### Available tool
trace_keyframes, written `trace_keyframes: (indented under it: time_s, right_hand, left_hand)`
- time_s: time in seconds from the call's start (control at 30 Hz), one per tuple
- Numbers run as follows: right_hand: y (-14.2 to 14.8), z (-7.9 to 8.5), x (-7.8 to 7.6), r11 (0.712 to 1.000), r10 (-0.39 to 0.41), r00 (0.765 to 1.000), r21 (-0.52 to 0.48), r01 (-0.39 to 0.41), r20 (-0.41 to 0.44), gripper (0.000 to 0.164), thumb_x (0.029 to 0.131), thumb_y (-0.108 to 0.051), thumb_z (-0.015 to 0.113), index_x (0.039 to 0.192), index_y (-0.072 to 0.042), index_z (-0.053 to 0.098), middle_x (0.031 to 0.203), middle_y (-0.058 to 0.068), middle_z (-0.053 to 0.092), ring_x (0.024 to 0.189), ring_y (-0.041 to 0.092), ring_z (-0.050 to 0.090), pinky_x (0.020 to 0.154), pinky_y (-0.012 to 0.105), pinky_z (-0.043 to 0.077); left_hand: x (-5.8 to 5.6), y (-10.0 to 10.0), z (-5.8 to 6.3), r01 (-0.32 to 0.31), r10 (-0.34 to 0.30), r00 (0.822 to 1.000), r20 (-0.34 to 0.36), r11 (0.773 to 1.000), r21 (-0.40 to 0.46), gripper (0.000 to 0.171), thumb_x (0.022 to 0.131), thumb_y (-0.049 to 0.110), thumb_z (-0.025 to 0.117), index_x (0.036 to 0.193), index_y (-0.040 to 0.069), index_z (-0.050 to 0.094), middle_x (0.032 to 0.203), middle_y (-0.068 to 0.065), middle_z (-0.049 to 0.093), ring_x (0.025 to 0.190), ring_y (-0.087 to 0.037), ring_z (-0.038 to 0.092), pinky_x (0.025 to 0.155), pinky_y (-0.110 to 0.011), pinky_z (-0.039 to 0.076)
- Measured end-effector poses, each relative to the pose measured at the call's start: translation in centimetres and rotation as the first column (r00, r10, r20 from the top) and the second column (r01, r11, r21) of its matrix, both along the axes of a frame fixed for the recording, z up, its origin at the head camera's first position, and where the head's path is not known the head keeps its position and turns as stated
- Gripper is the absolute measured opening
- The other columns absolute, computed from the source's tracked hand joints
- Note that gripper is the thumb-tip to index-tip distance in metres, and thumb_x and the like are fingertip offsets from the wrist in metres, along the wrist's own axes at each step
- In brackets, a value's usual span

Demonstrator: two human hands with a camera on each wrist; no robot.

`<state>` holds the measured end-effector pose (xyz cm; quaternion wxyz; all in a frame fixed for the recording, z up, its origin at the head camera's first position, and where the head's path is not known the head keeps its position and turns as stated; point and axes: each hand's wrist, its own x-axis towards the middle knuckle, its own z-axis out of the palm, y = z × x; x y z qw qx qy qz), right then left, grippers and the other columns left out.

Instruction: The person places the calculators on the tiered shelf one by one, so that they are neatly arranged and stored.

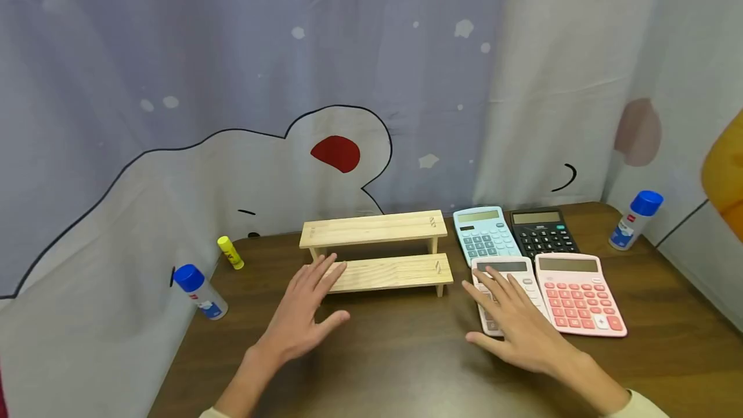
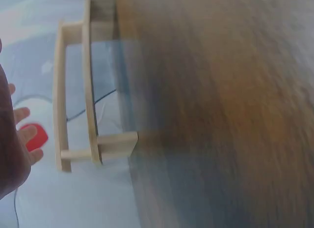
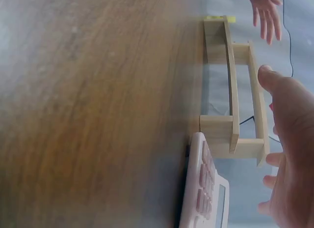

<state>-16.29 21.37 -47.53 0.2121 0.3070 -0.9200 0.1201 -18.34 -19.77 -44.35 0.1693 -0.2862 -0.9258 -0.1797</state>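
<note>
My left hand [image 1: 302, 311] hovers with fingers spread at the front left of a two-tier wooden rack [image 1: 377, 229]; it holds nothing. My right hand [image 1: 516, 321], fingers also spread, is over a white calculator [image 1: 504, 268] and hides part of its keys. Beside that one lies a pink calculator [image 1: 580, 295]. Behind them are a light blue calculator [image 1: 486, 234] and a black calculator [image 1: 542, 231]. In the right wrist view, the right hand [image 3: 294, 139] is above the table, apart from the rack [image 3: 233, 90].
Two blue-capped white bottles stand at the sides, the left bottle [image 1: 201, 292] and the right bottle [image 1: 635, 220]. A small yellow tube [image 1: 230, 252] is near the back left edge of the brown table [image 1: 395, 353]. A patterned curtain [image 1: 244, 50] hangs behind.
</note>
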Motion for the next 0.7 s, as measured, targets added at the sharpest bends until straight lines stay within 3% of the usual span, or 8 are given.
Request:
trace_keyframes:
  time_s: [0.1,0.2,0.33,0.43,0.57,0.63,0.7]
  right_hand:
    - [0.3,-0.3,0.0,0.999,-0.041,0.999,-0.012,0.042,0.015,0.085,0.085,-0.058,0.070,0.154,-0.017,0.040,0.159,0.014,0.036,0.150,0.034,0.024,0.124,0.028,-0.010]
    - [0.5,-0.6,0.1,0.996,-0.082,0.995,-0.019,0.083,0.051,0.085,0.086,-0.058,0.069,0.154,-0.015,0.040,0.159,0.016,0.034,0.149,0.036,0.024,0.123,0.028,-0.011]
    - [0.6,-0.7,0.2,0.989,-0.138,0.985,-0.043,0.143,0.102,0.086,0.087,-0.058,0.068,0.154,-0.014,0.039,0.160,0.018,0.032,0.148,0.040,0.024,0.126,0.043,-0.001]
    - [0.6,-0.6,0.2,0.981,-0.173,0.978,-0.063,0.181,0.119,0.086,0.086,-0.058,0.069,0.153,-0.013,0.040,0.158,0.020,0.033,0.146,0.043,0.026,0.120,0.061,0.016]
    - [0.6,-0.6,0.1,0.971,-0.210,0.969,-0.091,0.223,0.127,0.087,0.084,-0.058,0.070,0.152,-0.011,0.041,0.154,0.023,0.038,0.142,0.048,0.029,0.110,0.070,0.025]
    - [0.6,-0.7,0.1,0.963,-0.226,0.964,-0.115,0.243,0.139,0.089,0.084,-0.057,0.071,0.153,-0.010,0.039,0.152,0.026,0.038,0.140,0.050,0.029,0.109,0.071,0.024]
    - [0.6,-0.8,0.2,0.954,-0.245,0.959,-0.142,0.264,0.143,0.091,0.084,-0.055,0.073,0.152,-0.007,0.038,0.149,0.028,0.039,0.139,0.052,0.029,0.109,0.071,0.024]
  left_hand:
    - [-0.4,-0.6,0.0,-0.053,0.044,0.997,0.068,0.988,0.145,0.075,0.095,0.043,0.065,0.158,0.031,0.027,0.164,-0.004,0.029,0.150,-0.032,0.028,0.117,-0.062,0.023]
    - [-0.8,-1.3,-0.3,-0.133,0.076,0.980,0.182,0.936,0.326,0.065,0.100,0.035,0.060,0.158,0.028,0.030,0.163,-0.007,0.030,0.150,-0.031,0.028,0.115,-0.063,0.026]
    - [-1.5,-2.2,-0.8,-0.255,0.082,0.940,0.331,0.813,0.523,0.054,0.106,0.037,0.047,0.156,0.019,0.035,0.162,-0.009,0.031,0.150,-0.032,0.027,0.116,-0.063,0.026]
    - [-2.0,-2.9,-1.3,-0.370,0.092,0.889,0.448,0.721,0.585,0.058,0.106,0.049,0.041,0.155,0.018,0.036,0.160,-0.009,0.033,0.149,-0.033,0.027,0.117,-0.062,0.026]
    - [-2.7,-3.4,-2.1,-0.506,0.068,0.812,0.579,0.574,0.643,0.062,0.104,0.051,0.044,0.153,0.014,0.038,0.158,-0.011,0.037,0.146,-0.031,0.034,0.118,-0.055,0.030]
    - [-3.0,-3.4,-2.6,-0.537,0.034,0.794,0.607,0.510,0.673,0.059,0.105,0.043,0.047,0.152,0.009,0.038,0.156,-0.013,0.039,0.142,-0.029,0.039,0.117,-0.050,0.033]
    - [-3.3,-3.4,-3.1,-0.558,0.009,0.779,0.627,0.466,0.687,0.055,0.106,0.036,0.048,0.152,0.007,0.038,0.156,-0.013,0.040,0.139,-0.027,0.043,0.114,-0.042,0.040]
